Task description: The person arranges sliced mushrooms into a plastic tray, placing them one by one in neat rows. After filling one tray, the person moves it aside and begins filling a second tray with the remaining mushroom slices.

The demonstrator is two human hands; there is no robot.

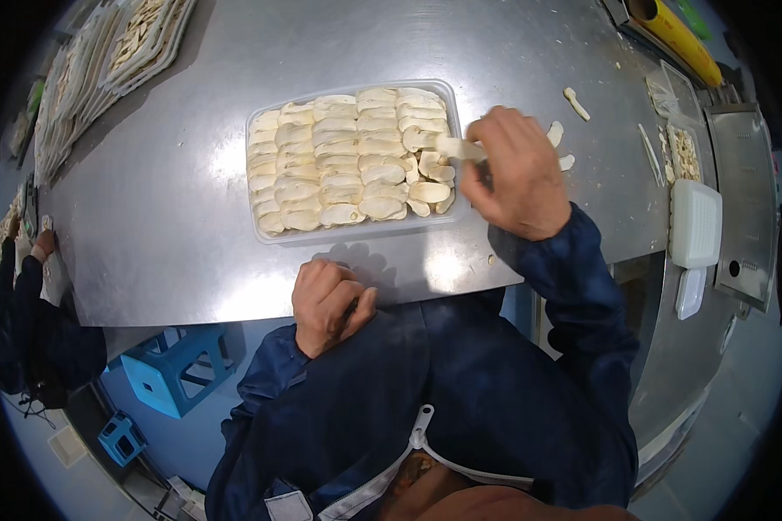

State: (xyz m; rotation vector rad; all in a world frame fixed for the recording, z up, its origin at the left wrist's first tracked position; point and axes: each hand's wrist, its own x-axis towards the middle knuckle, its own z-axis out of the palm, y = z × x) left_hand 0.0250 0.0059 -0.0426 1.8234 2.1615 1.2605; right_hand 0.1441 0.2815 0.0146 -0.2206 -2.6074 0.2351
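A rectangular clear plastic tray point(255, 225) lies on the steel table in front of me, filled with overlapping rows of pale mushroom slices point(339, 163). Its right column is looser, with slices at several angles. Over the tray's right edge, my right hand point(518, 172) pinches a long pale mushroom slice point(461, 148) between thumb and fingers; its far end reaches over the right column. My left hand point(331, 305) rests curled at the table's front edge, below the tray; whether it holds anything is hidden. Loose slices point(577, 104) lie right of my right hand.
Stacked slice-filled trays point(169, 62) stand at the back left of the steel table point(169, 195). On the right are a container of pieces point(684, 153), a white lidded box point(696, 225) and a yellow roll point(681, 42). A co-worker's hands point(44, 242) are at far left, near blue stools point(176, 374).
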